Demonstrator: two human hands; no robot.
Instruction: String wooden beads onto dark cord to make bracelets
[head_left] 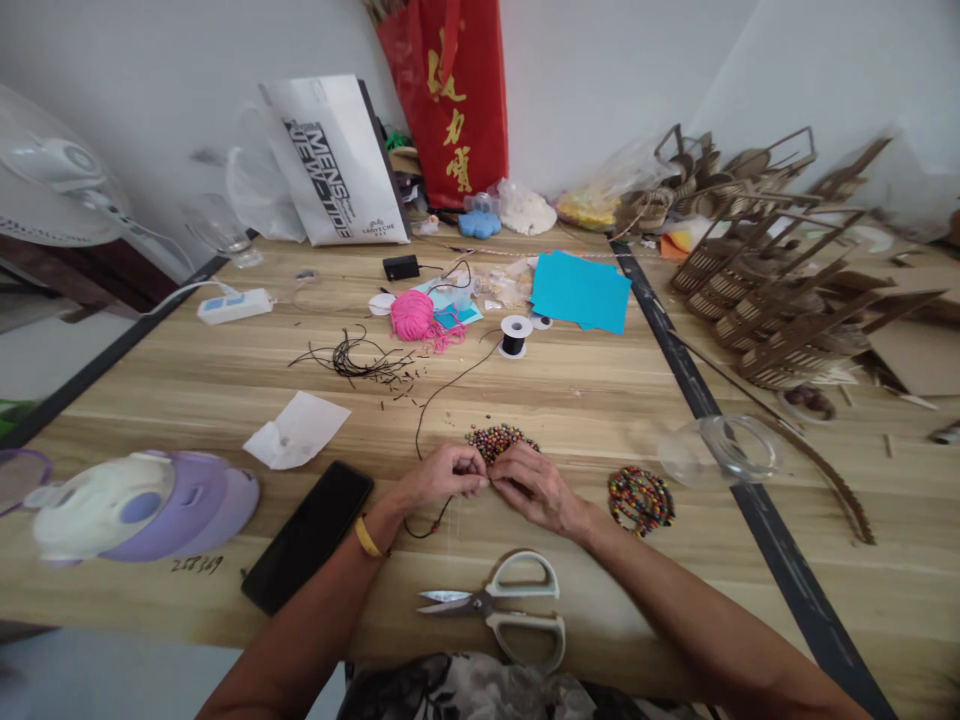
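My left hand and my right hand meet over the wooden table, fingertips pinched close together. A thin black cord runs from the white spool down to my left fingers and loops below them, with a few small beads threaded on it. My right fingertips press together at the cord, but whether a bead is between them is too small to tell. Just beyond both hands lies a pile of loose multicoloured beads. Right of my right hand rests a coil of strung beads.
Open scissors lie near the front edge, and a black phone is by my left forearm. Cut cord pieces, pink yarn and blue sheets lie farther back. Small woven baskets crowd the right side.
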